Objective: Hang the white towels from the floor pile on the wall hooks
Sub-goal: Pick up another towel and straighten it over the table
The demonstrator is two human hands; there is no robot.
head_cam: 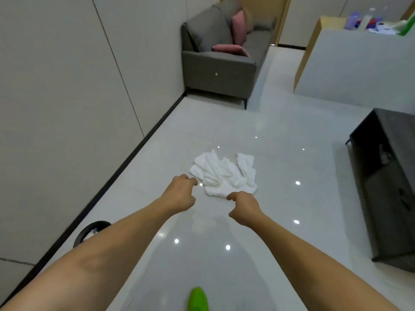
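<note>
White towels [223, 173] heaped in a crumpled pile on the glossy pale floor [280, 135], out in the open, apart from the wall [67, 86] and its dark baseboard [134, 153] on the left. Left hand [179, 194] and right hand [243, 208] both stretched forward above the pile's near edge, fingers loosely curled, each grip holding nothing; contact with the cloth impossible to tell. Wide bare floor all round the pile. Grey sofa [220, 63] with pink cushions [238, 26] far ahead against the wall. Dark low cabinet [386, 180] along the right edge, well apart. Black round bin [92, 231] beside the baseboard, near left. Green shoe [197, 299] at bottom edge.
</note>
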